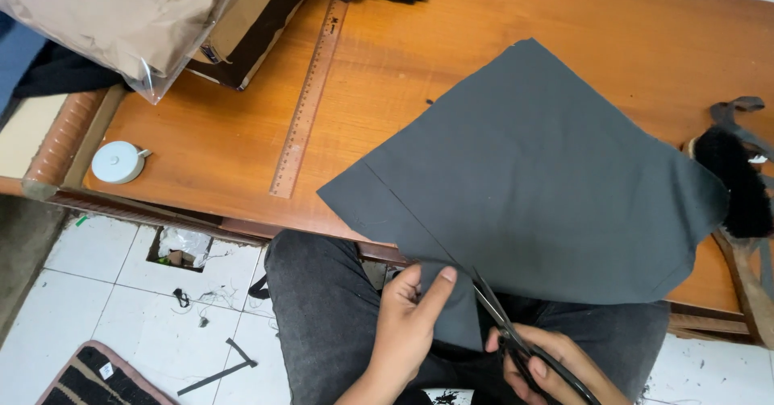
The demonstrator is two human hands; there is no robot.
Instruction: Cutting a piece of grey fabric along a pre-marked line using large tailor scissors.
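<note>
A dark grey piece of fabric (532, 179) lies on the wooden table (210, 131) and hangs over its near edge onto my lap. A thin line runs across its left corner. My left hand (409, 324) pinches the hanging fabric edge between thumb and fingers. My right hand (542, 365) grips black scissors (504, 324), whose blades point up into the fabric's lower edge beside my left thumb.
A long wooden ruler (309, 99) lies on the table left of the fabric. A round white tape measure (118, 162) sits at the left corner. Plastic-wrapped brown parcels (121, 18) lie at the back left; another pair of scissors (738, 115) and black fabric rest at the right edge. Scraps litter the tiled floor.
</note>
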